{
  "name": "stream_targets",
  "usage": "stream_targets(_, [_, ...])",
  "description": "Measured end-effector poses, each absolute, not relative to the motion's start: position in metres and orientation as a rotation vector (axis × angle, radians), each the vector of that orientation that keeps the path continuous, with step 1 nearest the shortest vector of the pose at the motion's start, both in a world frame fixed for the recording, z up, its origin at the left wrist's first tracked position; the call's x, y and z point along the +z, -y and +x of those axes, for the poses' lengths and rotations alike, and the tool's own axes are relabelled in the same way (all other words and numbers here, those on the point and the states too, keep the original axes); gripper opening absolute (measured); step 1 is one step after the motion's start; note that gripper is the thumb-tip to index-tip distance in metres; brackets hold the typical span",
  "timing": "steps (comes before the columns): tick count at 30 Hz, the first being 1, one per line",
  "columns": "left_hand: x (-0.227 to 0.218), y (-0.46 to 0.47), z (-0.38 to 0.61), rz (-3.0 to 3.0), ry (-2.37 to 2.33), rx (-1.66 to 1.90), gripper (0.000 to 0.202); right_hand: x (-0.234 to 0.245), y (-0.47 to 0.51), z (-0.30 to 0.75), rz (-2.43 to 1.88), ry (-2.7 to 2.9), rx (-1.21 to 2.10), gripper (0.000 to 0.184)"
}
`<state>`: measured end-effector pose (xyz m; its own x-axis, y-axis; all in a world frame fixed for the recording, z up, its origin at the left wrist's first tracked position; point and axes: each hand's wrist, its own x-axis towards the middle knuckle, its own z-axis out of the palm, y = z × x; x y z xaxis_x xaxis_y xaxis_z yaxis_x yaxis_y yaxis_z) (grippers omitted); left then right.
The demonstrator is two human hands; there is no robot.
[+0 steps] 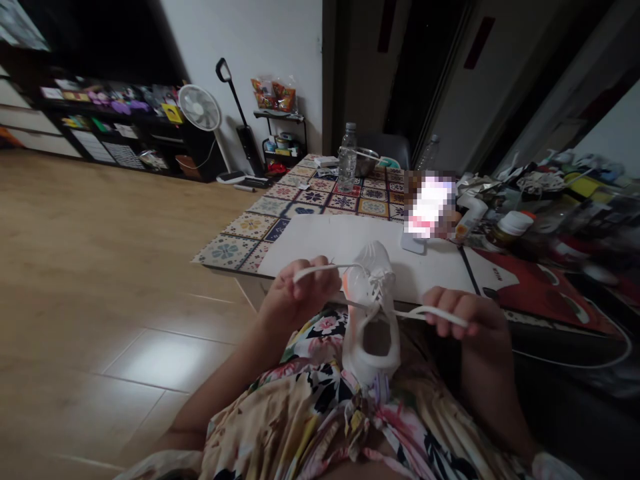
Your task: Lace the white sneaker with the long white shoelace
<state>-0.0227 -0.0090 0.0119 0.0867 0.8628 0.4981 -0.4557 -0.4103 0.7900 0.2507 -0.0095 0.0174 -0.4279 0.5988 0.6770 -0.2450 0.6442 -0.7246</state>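
- White lace-up sneaker [361, 287], propped on its heel end against a floral-print garment [320, 400] over the lap, toe up and away toward the desk, opening facing the body.
- Head view, long axis: running roughly straight out from the chest, tilted up, midway between the hands but a little closer to the left one.
- Left hand [300, 293]: closed, fingers curled around one end of a white shoelace [325, 268], just left of the sneaker's toe end, lace pulled out sideways from the crossed lacing.
- Right hand [463, 313]: closed as well, gripping the other end of the white shoelace, out to the right of the sneaker and slightly lower than the left hand, with a longer stretch of lace between hand and sneaker.
- Desk [225, 257] ahead: tile-patterned cover [300, 207], white board [320, 243], clear plastic water bottle [347, 157], metal bowl [367, 161], pixelated device [427, 207].
- To the right: jumbled packets and a white-capped bottle [515, 223].
- Beyond and to the left: wooden floor [100, 220], white electric fan [199, 107], low dark shelf [110, 127].
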Motion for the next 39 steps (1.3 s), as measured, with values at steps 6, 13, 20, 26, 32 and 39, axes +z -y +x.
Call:
stream_targets(6, [0.021, 0.017, -0.036, 1.397, -0.271, 1.611, 0.060, 0.025, 0.011, 0.248, -0.362, 1.281, 0.881, 0.021])
stream_targets(13, [0.020, 0.027, -0.014, 1.552, -0.589, 0.990, 0.039, 0.010, 0.030, 0.211, -0.752, 1.724, 0.369, 0.009])
stream_targets(20, [0.011, 0.022, 0.001, 1.663, -0.602, 1.176, 0.021, 0.014, 0.033, 0.198, -0.541, 2.196, 0.147, 0.009])
stream_targets(26, [0.016, 0.026, 0.000, 1.681, -0.662, 1.092, 0.014, 0.019, 0.033, 0.196, -0.536, 2.228, 0.072, 0.010])
stream_targets(32, [0.017, 0.028, 0.002, 1.624, -0.580, 1.008, 0.017, 0.017, 0.033, 0.196, -0.514, 2.214, 0.036, 0.014])
stream_targets(39, [0.016, 0.028, 0.001, 1.702, -0.580, 1.034, 0.013, 0.015, 0.037, 0.198, -0.608, 2.042, 0.156, 0.018])
